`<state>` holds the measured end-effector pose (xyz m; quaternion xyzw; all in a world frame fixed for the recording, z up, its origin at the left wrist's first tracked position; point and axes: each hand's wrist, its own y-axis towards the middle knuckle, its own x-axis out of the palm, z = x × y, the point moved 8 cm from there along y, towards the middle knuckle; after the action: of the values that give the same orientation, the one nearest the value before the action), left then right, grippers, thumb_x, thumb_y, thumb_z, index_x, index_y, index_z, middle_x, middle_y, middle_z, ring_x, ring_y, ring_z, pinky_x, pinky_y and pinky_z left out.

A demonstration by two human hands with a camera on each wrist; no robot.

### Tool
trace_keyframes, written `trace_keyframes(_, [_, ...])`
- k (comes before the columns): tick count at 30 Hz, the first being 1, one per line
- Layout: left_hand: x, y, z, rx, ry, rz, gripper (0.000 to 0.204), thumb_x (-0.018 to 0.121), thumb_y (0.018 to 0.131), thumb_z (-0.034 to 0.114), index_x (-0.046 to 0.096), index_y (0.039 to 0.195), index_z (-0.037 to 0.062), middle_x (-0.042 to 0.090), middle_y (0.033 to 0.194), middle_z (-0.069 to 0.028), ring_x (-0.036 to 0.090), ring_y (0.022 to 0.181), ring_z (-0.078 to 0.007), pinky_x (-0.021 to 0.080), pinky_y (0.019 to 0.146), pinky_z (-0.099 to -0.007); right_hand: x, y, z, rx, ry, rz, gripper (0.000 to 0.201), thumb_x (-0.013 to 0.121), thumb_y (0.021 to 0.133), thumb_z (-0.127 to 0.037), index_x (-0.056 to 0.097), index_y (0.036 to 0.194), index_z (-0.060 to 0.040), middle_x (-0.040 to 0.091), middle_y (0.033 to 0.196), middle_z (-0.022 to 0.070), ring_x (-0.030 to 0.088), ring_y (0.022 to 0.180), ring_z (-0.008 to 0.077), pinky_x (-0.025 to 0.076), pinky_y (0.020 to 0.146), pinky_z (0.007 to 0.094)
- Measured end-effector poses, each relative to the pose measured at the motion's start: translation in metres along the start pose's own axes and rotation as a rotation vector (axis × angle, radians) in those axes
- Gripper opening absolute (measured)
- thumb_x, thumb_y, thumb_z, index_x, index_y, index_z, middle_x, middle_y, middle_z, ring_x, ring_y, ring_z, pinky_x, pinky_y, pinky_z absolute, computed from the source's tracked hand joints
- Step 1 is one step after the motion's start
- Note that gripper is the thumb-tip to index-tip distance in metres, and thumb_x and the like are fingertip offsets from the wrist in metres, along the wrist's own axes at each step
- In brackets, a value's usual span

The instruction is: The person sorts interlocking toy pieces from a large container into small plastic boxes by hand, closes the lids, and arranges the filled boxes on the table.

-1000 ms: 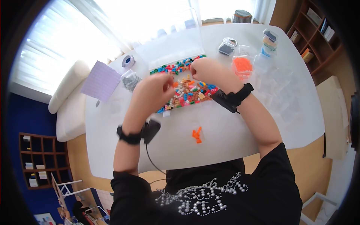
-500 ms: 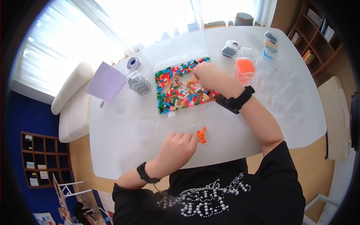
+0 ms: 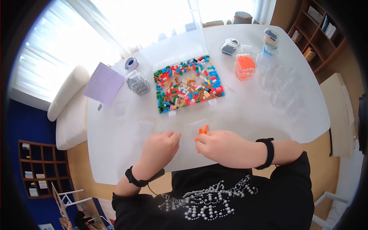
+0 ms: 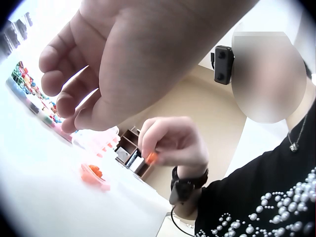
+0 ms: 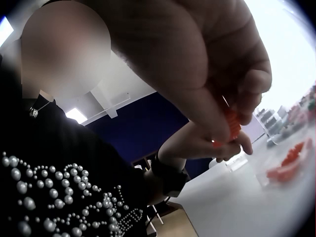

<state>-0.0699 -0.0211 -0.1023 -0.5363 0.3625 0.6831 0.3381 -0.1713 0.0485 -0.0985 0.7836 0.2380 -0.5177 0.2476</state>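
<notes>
My right hand (image 3: 226, 148) is over the near side of the table and pinches an orange toy brick (image 5: 232, 126) between thumb and fingers. In the left wrist view that brick (image 4: 151, 158) shows at the fingertips. Beside this hand stands a small clear box (image 4: 102, 185) with loose orange bricks (image 3: 203, 129) in it, partly hidden by the hand in the head view. To the left, my left hand (image 3: 160, 147) hovers over the table. Its fingers (image 4: 65, 104) are loosely bent, and nothing shows between them.
Beyond the hands lies a wide clear case (image 3: 157, 113) of mixed coloured bricks, its lid raised. Stacked boxes of grey (image 3: 137, 84) and orange bricks (image 3: 245, 65) flank it. A purple grid sheet (image 3: 102, 83), a tape roll (image 3: 130, 63) and clear empty boxes (image 3: 285, 92) lie around.
My right hand has come from the brick case down to the small box, with an orange brick pinched. My left hand came down from the case to the small box, then moved slightly left.
</notes>
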Motion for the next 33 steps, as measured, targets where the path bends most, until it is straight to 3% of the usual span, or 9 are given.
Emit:
trace_keyframes(5, [-0.009, -0.002, 0.009, 0.042, 0.025, 0.016, 0.009, 0.065, 0.074, 0.008, 0.057, 0.074, 0.0081, 0.053, 0.064, -0.0069, 0.06, 0.06, -0.0271, 0.047, 0.053, -0.0391, 0.013, 0.012, 0.022, 0.154, -0.094, 0.135, 0.014, 0.062, 0.076, -0.004, 0.057, 0.089, -0.0017, 0.057, 0.088, 0.0107, 0.061, 0.08, 0.025, 0.053, 0.068, 0.0335])
trace_keyframes(9, [-0.007, -0.007, 0.009, 0.044, 0.005, 0.003, 0.009, 0.065, 0.074, 0.008, 0.057, 0.073, 0.0082, 0.052, 0.064, -0.0071, 0.06, 0.06, -0.0271, 0.047, 0.053, -0.0391, 0.017, 0.011, 0.027, 0.196, -0.146, 0.123, 0.013, 0.062, 0.077, -0.004, 0.057, 0.089, -0.0024, 0.057, 0.087, 0.0104, 0.061, 0.081, 0.0259, 0.053, 0.069, 0.0343])
trace_keyframes(11, [-0.003, -0.01, 0.004, 0.011, 0.003, -0.049, 0.01, 0.065, 0.078, 0.008, 0.067, 0.088, 0.0083, 0.058, 0.069, -0.0076, 0.06, 0.061, -0.0281, 0.047, 0.054, -0.0392, 0.014, 0.008, 0.026, 0.192, -0.093, 0.118, 0.015, 0.062, 0.077, -0.004, 0.059, 0.092, -0.0033, 0.058, 0.088, 0.0095, 0.062, 0.084, 0.0264, 0.053, 0.07, 0.0349])
trace_keyframes(18, [-0.011, -0.005, -0.017, -0.073, -0.062, -0.04, 0.009, 0.063, 0.082, 0.009, 0.068, 0.09, 0.0075, 0.062, 0.074, -0.0092, 0.061, 0.063, -0.0304, 0.048, 0.058, -0.0399, -0.038, 0.002, 0.02, 0.076, 0.258, 0.313, 0.009, 0.06, 0.079, -0.003, 0.056, 0.087, -0.0005, 0.06, 0.084, 0.0137, 0.062, 0.079, 0.0341, 0.051, 0.068, 0.0414])
trace_keyframes(20, [-0.018, 0.009, -0.036, -0.106, -0.139, -0.023, 0.009, 0.061, 0.082, 0.011, 0.064, 0.089, 0.0058, 0.062, 0.077, -0.013, 0.062, 0.073, -0.0338, 0.049, 0.063, -0.0431, -0.078, 0.014, 0.038, 0.09, 0.25, 0.498, 0.007, 0.059, 0.083, -0.005, 0.057, 0.088, -0.0008, 0.061, 0.083, 0.0152, 0.062, 0.081, 0.0343, 0.05, 0.069, 0.0437])
trace_keyframes(24, [-0.032, 0.059, -0.077, -0.171, -0.139, 0.123, 0.011, 0.058, 0.084, 0.013, 0.064, 0.083, 0.0036, 0.064, 0.083, -0.0151, 0.062, 0.079, -0.036, 0.05, 0.068, -0.0443, -0.082, 0.078, 0.132, 0.29, 0.045, 0.392, 0.011, 0.061, 0.083, -0.01, 0.063, 0.086, 0.0006, 0.064, 0.08, 0.0166, 0.063, 0.082, 0.0316, 0.05, 0.072, 0.0403])
trace_keyframes(26, [-0.027, 0.083, -0.1, -0.198, -0.013, 0.135, 0.013, 0.058, 0.085, 0.012, 0.066, 0.091, 0.0048, 0.065, 0.086, -0.015, 0.063, 0.081, -0.0347, 0.05, 0.07, -0.0441, -0.063, 0.11, 0.177, 0.256, -0.176, 0.391, 0.011, 0.06, 0.081, -0.008, 0.065, 0.086, 0.0, 0.065, 0.083, 0.0173, 0.064, 0.084, 0.0322, 0.051, 0.074, 0.0414])
trace_keyframes(30, [-0.005, 0.115, -0.129, -0.287, 0.252, 0.048, 0.021, 0.057, 0.086, 0.013, 0.069, 0.102, 0.0063, 0.066, 0.094, -0.0154, 0.064, 0.086, -0.0349, 0.051, 0.074, -0.0449, -0.04, 0.136, 0.207, 0.259, -0.316, 0.383, 0.009, 0.059, 0.079, -0.003, 0.068, 0.082, -0.0013, 0.067, 0.081, 0.0187, 0.066, 0.083, 0.0347, 0.054, 0.073, 0.0411])
trace_keyframes(33, [0.012, 0.122, -0.143, -0.258, 0.193, 0.029, 0.017, 0.057, 0.086, 0.015, 0.069, 0.094, 0.0056, 0.066, 0.096, -0.0139, 0.064, 0.087, -0.0334, 0.052, 0.074, -0.0433, -0.026, 0.144, 0.21, 0.302, -0.425, 0.292, 0.009, 0.061, 0.077, -0.002, 0.069, 0.082, -0.0021, 0.069, 0.087, 0.0194, 0.068, 0.086, 0.0325, 0.056, 0.074, 0.039])
